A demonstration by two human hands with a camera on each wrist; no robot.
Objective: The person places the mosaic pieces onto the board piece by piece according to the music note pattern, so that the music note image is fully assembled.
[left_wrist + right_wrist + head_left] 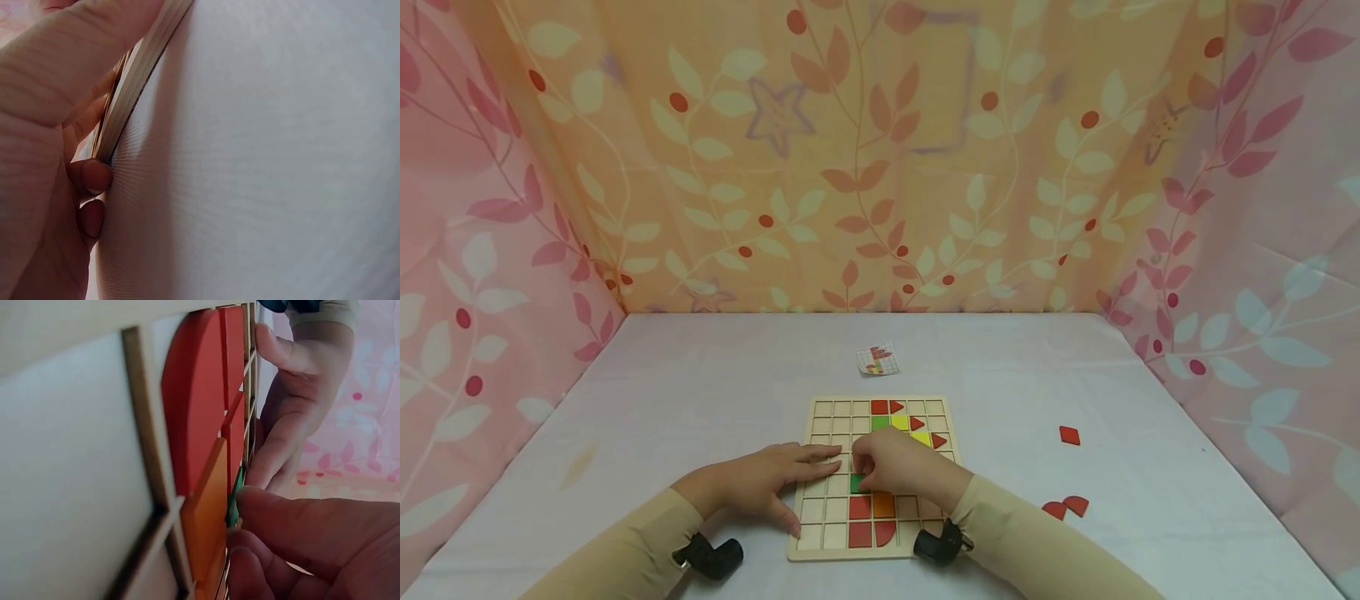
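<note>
A wooden grid board [824, 536] lies flat on the white cloth, with coloured tiles set in its cells. My left hand [752, 479] rests on its left side, fingers spread over the cells and thumb at the edge. Over the middle of the board my right hand [906, 462] has curled fingers, thumb and fingertips at a small green tile [235, 499]. Just below that are an orange tile [883, 505], red squares [860, 534] and a red quarter-round tile [885, 533]. Red triangles [938, 441] and yellow tiles [921, 437] sit toward the upper right; my right hand hides some cells.
Behind the board lies a small printed pattern card [877, 359]. To the right are a loose red square tile [1070, 435] and two red quarter-round tiles [1077, 505]. Patterned cloth walls [880, 167] enclose the table at the back and sides.
</note>
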